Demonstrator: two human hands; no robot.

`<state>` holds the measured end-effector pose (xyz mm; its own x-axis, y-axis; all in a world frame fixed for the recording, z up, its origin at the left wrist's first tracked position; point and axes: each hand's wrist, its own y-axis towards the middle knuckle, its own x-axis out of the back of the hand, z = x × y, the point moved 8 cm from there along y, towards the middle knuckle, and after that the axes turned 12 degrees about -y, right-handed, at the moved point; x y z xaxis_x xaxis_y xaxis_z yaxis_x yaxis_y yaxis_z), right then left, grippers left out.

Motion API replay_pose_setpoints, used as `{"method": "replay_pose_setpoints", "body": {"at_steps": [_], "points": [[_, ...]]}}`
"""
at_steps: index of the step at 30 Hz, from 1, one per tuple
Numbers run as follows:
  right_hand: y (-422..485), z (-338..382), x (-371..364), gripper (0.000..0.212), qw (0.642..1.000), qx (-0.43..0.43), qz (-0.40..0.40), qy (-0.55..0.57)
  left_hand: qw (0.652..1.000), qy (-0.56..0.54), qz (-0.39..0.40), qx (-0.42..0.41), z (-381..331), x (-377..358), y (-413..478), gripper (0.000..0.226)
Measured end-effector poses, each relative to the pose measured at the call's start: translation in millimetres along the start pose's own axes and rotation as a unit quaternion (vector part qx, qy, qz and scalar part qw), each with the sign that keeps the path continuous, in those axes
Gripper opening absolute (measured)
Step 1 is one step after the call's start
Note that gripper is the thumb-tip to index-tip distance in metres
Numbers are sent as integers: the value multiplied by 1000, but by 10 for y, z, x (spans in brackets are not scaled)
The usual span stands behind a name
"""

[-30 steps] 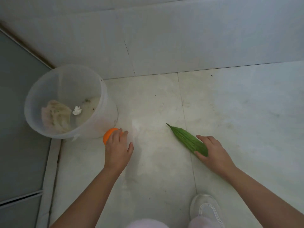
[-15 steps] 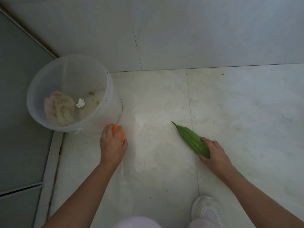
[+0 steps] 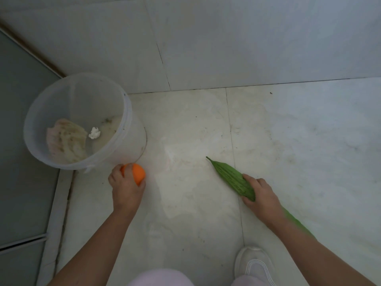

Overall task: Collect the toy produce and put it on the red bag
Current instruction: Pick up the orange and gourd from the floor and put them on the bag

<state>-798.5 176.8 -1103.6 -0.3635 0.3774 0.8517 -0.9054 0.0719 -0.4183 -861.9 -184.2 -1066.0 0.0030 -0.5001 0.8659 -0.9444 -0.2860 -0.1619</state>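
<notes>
My left hand (image 3: pixel 126 188) is closed around a toy orange (image 3: pixel 137 173) just in front of the bucket, low over the floor. My right hand (image 3: pixel 260 196) grips a long green toy bitter gourd (image 3: pixel 231 177) around its middle; its pointed stem end sticks out to the upper left, and its other end shows green under my forearm. No red bag is in view.
A translucent white bucket (image 3: pixel 127 122) with crumpled paper and tissue inside stands at the left, against a grey glass door (image 3: pixel 18 162). A tiled wall (image 3: pixel 226 42) rises behind the pale tile floor. My white shoe (image 3: pixel 254 263) is at the bottom right.
My left hand closed on the orange and drew it back from the bucket's base. My right hand wrapped around the gourd and holds it.
</notes>
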Motion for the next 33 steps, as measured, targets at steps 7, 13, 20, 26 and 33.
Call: {"method": "replay_pose_setpoints", "body": {"at_steps": [7,13,20,26,33], "points": [[-31,1,37,64,1000,6,-14,21,1000,-27,9,-1,-115,-68,-86,57],[13,93,158,64,997,16,-35,60,995,-96,28,-12,-389,-136,-163,57],[-128,376,1177,63,991,32,-70,112,985,-160,33,-52,-1122,511,-502,56],[-732,667,2502,62,984,-9,-112,136,977,-203,24,-65,-2053,1584,-798,56],[-1454,1083,4060,61,972,-38,-139,188,955,-282,-69,-53,-3197,3275,-1033,60]]}}
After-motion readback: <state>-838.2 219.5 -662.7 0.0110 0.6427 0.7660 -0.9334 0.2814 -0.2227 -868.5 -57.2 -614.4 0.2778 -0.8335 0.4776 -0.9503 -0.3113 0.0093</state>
